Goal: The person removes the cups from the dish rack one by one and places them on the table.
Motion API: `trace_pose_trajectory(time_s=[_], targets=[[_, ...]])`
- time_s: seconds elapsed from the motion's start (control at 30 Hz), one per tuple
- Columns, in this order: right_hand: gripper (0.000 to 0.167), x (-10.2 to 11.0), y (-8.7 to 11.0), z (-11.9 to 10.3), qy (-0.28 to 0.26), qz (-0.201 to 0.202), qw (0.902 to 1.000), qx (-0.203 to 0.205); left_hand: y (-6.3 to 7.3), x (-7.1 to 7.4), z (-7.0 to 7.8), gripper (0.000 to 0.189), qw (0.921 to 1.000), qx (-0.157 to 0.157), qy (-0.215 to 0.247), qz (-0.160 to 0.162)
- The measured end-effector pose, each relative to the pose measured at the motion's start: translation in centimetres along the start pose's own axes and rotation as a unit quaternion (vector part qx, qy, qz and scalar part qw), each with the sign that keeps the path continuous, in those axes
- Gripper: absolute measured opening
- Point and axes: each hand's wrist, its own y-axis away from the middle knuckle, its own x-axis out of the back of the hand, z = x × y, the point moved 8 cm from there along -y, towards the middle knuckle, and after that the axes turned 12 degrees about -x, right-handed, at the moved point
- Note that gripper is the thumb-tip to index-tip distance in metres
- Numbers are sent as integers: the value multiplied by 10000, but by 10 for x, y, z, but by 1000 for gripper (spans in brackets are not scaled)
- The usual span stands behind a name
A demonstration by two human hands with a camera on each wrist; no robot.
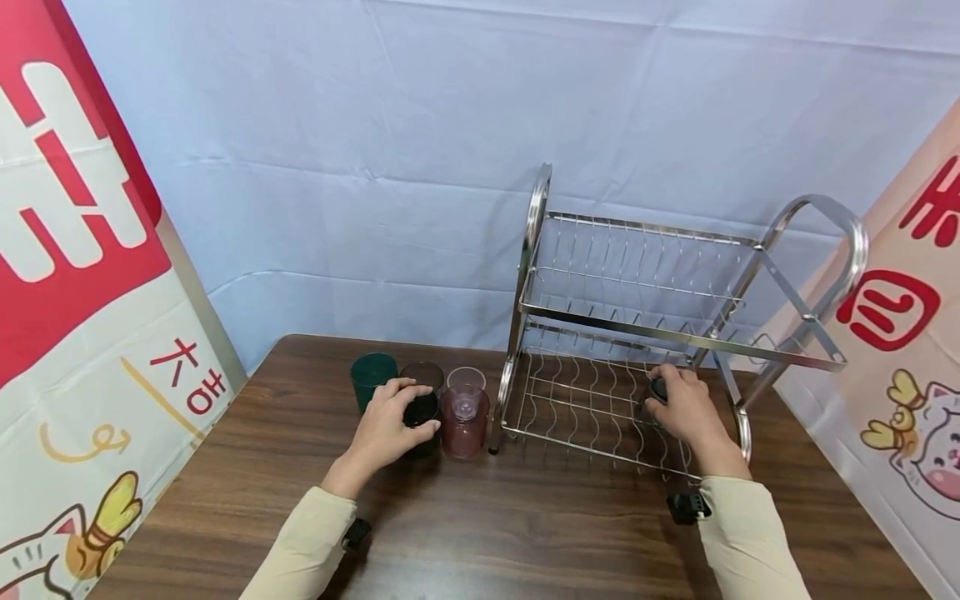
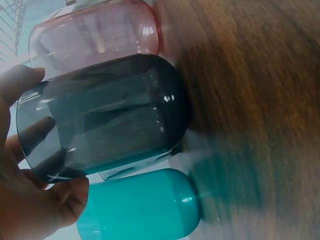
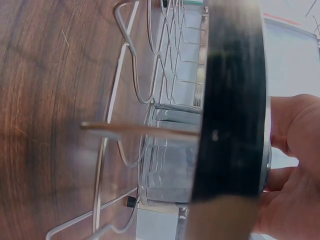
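At the left of the table, my left hand [image 1: 390, 425] grips a dark grey glass [image 2: 110, 112] near its rim, thumb on one side and fingers on the other. The glass stands in a close group with a green glass [image 1: 372, 372], a pink glass [image 1: 465, 437] and a brownish glass [image 1: 422, 373]. On the right, my right hand [image 1: 686, 406] holds a glass [image 3: 172, 155] by its upper part at the right end of the dish rack's [image 1: 615, 321] lower tier. A metal bar hides part of that glass in the right wrist view.
The two-tier metal rack stands on the brown wooden table [image 1: 480, 525], its upper tier [image 1: 637, 267] overhanging the lower wire shelf [image 1: 573, 400]. Pale cloth [image 1: 337, 167] hangs behind. Printed banners [image 1: 67, 292] flank the table.
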Motion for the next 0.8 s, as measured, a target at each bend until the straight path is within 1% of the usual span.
trace_pose_trajectory(time_s=[0.17, 0.3, 0.43, 0.53, 0.7, 0.8], targets=[[38, 1, 0, -2, 0, -36, 10000, -22, 0, 3, 2, 51, 10000, 65, -58, -33], [37, 5, 1, -3, 19, -1, 10000, -53, -1, 10, 8, 54, 9999, 0, -148, -15], [36, 8, 3, -6, 27, 97, 9999, 5, -2, 17, 9, 52, 9998, -57, -175, 65], [36, 10, 3, -10, 40, 156, 9998, 74, -2, 20, 8, 51, 9998, -55, -181, 100], [36, 12, 10, -13, 38, 207, 9998, 47, -1, 23, 13, 48, 9990, -273, -330, 160], [37, 15, 16, -16, -35, 347, 9994, 60, 1, 26, 18, 47, 9978, -409, -480, 217]])
